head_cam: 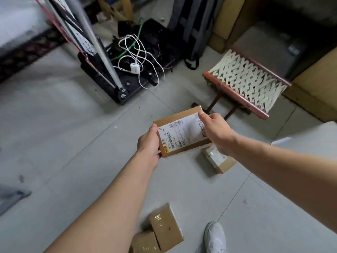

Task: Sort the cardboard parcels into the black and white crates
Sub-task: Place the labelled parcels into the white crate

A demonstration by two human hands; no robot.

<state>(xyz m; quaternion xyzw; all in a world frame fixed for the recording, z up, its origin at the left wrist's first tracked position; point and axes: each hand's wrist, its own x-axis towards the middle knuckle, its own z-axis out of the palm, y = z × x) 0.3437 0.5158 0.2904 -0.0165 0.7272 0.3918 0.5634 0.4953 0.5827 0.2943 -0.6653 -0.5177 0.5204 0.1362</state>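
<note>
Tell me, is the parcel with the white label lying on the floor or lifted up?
Lifted up. The labelled parcel is held above the floor between the left hand and right hand, partly covering another parcel.

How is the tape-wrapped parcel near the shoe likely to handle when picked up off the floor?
The tape-wrapped parcel looks glossy, so it may be slick under the fingers. Its flat faces and crisp edges suggest stiff cardboard that should keep its shape. It seems to lean on a second parcel, so lifting it could shift that one. Its weight cannot be judged.
</note>
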